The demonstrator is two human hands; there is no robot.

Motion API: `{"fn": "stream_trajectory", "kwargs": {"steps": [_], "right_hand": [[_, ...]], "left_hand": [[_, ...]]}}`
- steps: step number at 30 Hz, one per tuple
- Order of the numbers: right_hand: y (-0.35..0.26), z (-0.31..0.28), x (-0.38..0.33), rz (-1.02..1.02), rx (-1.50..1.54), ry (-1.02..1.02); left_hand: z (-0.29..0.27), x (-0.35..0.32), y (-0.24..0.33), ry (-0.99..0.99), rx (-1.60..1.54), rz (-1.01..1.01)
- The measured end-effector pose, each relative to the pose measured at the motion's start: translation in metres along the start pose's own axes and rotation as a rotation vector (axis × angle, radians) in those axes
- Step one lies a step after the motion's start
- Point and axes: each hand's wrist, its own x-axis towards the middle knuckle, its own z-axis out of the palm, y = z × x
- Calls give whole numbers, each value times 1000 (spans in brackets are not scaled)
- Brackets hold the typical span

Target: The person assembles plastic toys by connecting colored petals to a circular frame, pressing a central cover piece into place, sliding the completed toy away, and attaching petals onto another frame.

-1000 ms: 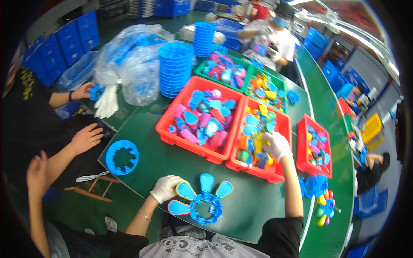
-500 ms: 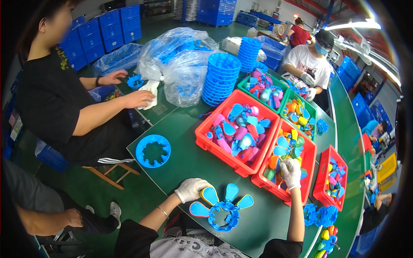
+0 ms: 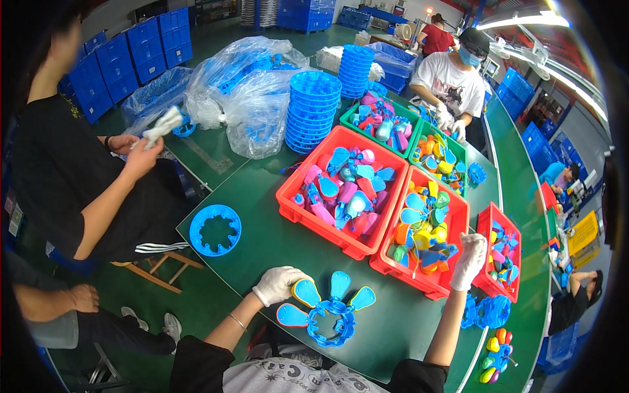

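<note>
My left hand (image 3: 282, 285), in a white glove, grips the yellow-edged paddle piece (image 3: 305, 293) on a blue plastic ring (image 3: 347, 333). Several paddle-shaped pieces with blue faces fan out from that ring, which lies near the table's front edge. My right hand (image 3: 470, 261), also gloved, is raised at the right edge of a red bin (image 3: 386, 262). Its fingers are curled together, and whatever they may hold is hidden. Inside this bin are yellow, orange, green and blue plastic parts (image 3: 424, 237).
Another red bin (image 3: 288, 209) holds pink and blue parts; green bins (image 3: 413, 157) stand behind. A blue ring (image 3: 215, 230) lies left, near stacked blue baskets (image 3: 313, 111). A smaller red bin (image 3: 481, 283) and a colourful assembly (image 3: 499, 355) are right. Co-workers stand left and across.
My right hand has come up out of the red bin and moved right. The left keeps its hold. The co-worker at left has lifted a white glove off the table. The view has shifted slightly.
</note>
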Motion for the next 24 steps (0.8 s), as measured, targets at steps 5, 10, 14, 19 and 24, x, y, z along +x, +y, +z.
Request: {"fn": "stream_trajectory", "kwargs": {"steps": [5, 10, 14, 19, 24], "right_hand": [[-7, 8, 4, 103, 80, -88], [-1, -12, -9, 219, 42, -201], [-22, -16, -6, 429, -344, -364], [-8, 27, 9, 238, -802, -419], [-30, 62, -2, -280, -1460, -397]], "left_hand": [[-6, -1, -6, 39, 46, 158], [-38, 3, -2, -103, 241, 105], [-111, 28, 98, 137, -89, 292], [-109, 36, 202, -184, -1259, 1051], [-132, 29, 211, -248, -1197, 1017]]}}
